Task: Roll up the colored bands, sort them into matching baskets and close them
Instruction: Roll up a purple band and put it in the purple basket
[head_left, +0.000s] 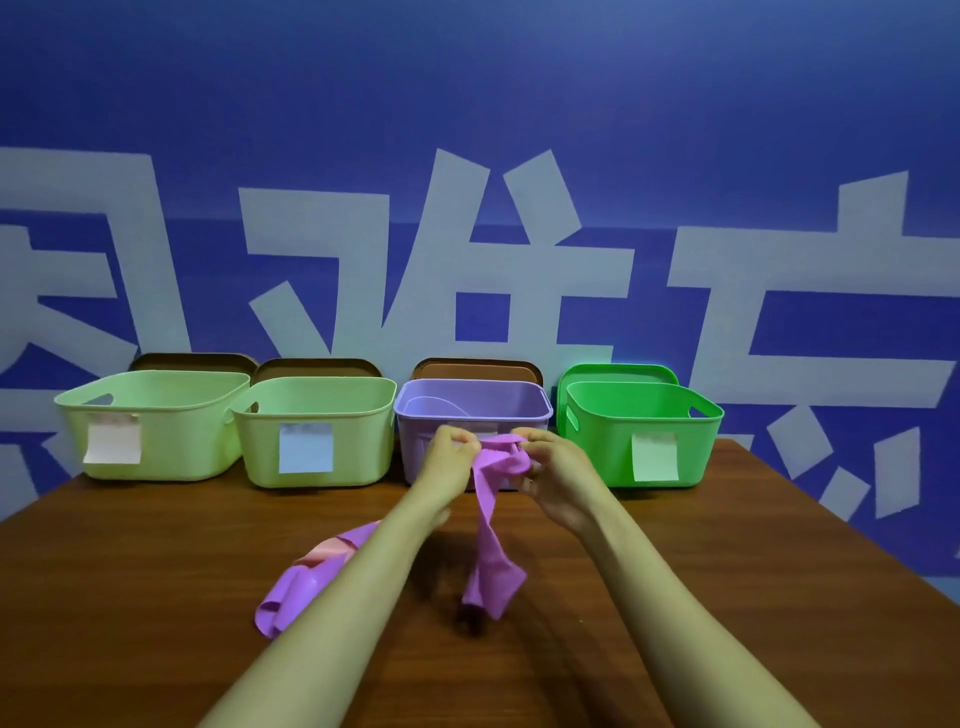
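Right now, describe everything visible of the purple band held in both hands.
The purple band is a thin, flat, stretchy-looking strip, rubbery and matte. Its top end is partly rolled into a loose wad, pinched between the left hand and the right hand, in front of the purple basket. The rest hangs down twisted, and its crumpled lower end comes down to the wooden table; contact is unclear. Whether the purple heap lying further left belongs to it cannot be told.

nothing reads clearly: big white characters on the blue wall behind the purple basket are cropped, paper notes beside it blurred.
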